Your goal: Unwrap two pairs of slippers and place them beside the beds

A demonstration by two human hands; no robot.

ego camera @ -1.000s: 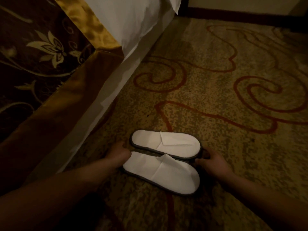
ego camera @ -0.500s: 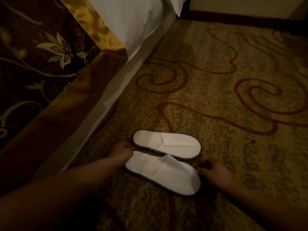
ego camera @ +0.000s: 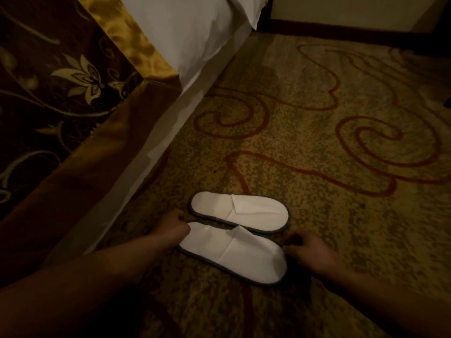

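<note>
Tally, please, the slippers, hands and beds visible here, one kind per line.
Slippers: 2, the far slipper and the near slipper
Hands: 2, the left hand and the right hand
Beds: 1, the bed
Total: 5

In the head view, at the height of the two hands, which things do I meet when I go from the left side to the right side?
Bed → left hand → nearer slipper → right hand → bare carpet. I omit the farther slipper, as it lies behind the nearer one and covers almost the same span.
</note>
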